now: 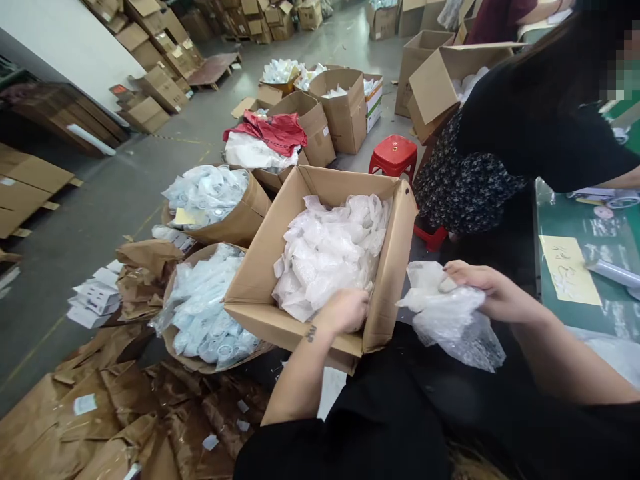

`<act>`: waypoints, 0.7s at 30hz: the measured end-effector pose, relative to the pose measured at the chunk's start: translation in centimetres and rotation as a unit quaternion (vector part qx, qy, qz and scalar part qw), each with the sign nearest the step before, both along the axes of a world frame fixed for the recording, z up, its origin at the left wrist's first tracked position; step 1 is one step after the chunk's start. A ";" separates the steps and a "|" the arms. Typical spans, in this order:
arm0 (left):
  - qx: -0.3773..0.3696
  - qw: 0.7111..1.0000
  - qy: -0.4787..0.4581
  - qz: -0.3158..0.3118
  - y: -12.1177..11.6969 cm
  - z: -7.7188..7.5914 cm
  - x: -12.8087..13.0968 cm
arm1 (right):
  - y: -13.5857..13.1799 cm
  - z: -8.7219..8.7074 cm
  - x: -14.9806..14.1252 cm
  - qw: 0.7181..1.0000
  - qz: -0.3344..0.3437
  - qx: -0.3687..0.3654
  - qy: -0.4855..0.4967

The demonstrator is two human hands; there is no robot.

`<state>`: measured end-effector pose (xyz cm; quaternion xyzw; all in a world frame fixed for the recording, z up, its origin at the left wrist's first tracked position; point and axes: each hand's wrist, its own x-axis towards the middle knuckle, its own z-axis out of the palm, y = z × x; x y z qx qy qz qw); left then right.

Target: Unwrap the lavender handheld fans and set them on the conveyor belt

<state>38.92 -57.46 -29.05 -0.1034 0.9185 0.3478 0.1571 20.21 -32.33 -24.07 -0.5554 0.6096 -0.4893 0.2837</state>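
Observation:
An open cardboard box [255,267] in front of me holds many crumpled translucent plastic bags [335,247]. My left hand [347,310] reaches over its near edge into the near right corner, beside the bags. Its fingers are curled, and their tips are hidden, so what they hold does not show. Right of the box, my right hand [477,283] pinches a crumpled clear plastic bag [450,320] that hangs down from the fingers. I cannot make out what is inside that bag.
Cartons [255,210] of bluish bagged items stand to the left. Brown paper sacks [115,420] lie at lower left. Beyond the box is a red stool [394,153]. At right, a co-worker in black [540,127] sits by a green table [617,240] with a handwritten yellow note [570,270].

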 end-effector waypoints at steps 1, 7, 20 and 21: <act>-0.032 0.998 -0.032 0.043 -1.7 -0.9 -0.4 | 0.7 -0.2 -0.2 0.998 -0.025 0.008 -0.055; -0.045 0.968 -0.064 0.237 -6.7 -6.4 -5.1 | 1.0 -2.7 0.4 0.937 -0.098 0.066 -0.328; 0.311 0.755 0.354 0.456 0.4 1.5 -3.8 | -2.9 -5.6 4.6 0.919 0.041 0.077 -0.385; 0.351 0.730 0.362 0.462 1.4 2.1 -3.8 | -3.4 -6.0 4.9 0.923 0.027 0.072 -0.377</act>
